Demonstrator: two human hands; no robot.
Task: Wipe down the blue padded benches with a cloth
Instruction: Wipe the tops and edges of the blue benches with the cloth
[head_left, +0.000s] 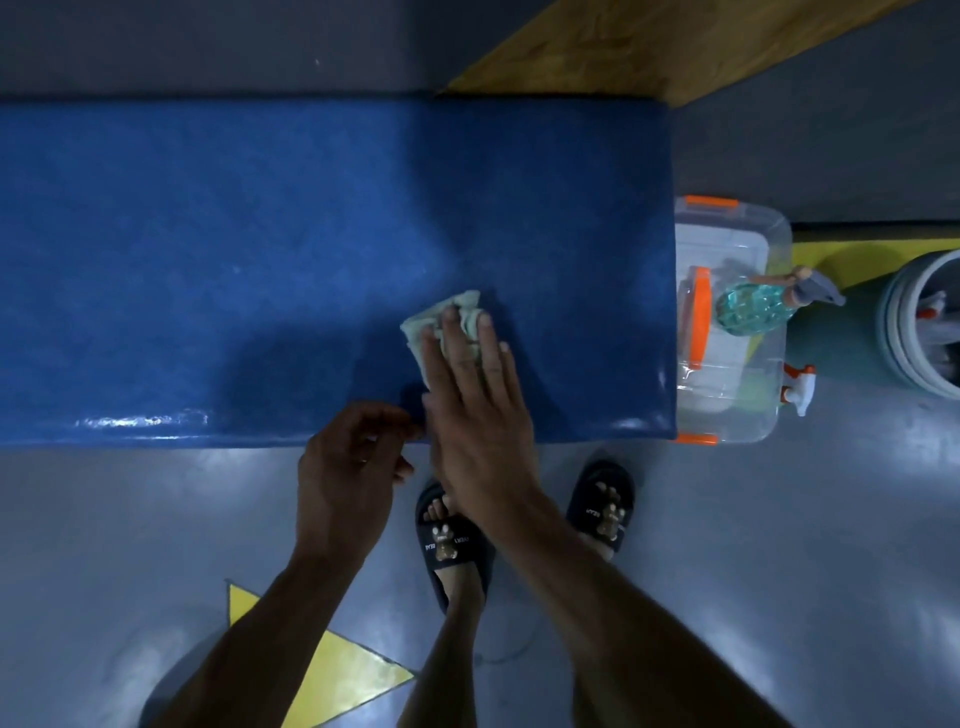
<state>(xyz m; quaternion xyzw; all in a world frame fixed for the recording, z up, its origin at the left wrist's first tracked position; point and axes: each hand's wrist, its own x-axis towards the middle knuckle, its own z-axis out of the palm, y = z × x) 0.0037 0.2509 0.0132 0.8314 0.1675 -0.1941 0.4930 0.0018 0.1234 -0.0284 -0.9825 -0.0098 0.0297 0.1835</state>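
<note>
While the wipe runs, order left to right: blue padded desk (208, 234) has its long axis across the view, left end out of shot, right end square just beside the clear plastic bin (737, 364). Left hand (348, 467) hovers at the near edge, fingers loosely curled, grasping nothing. Right hand (478, 405) presses flat, fingers straight, on the crumpled cloth (441, 317), which sits right of centre toward the near edge. Suggest overlapping strokes along the long axis, even palm pressure, refold the cloth when soiled. Spray bottle (753, 306) lies on the bin.
</note>
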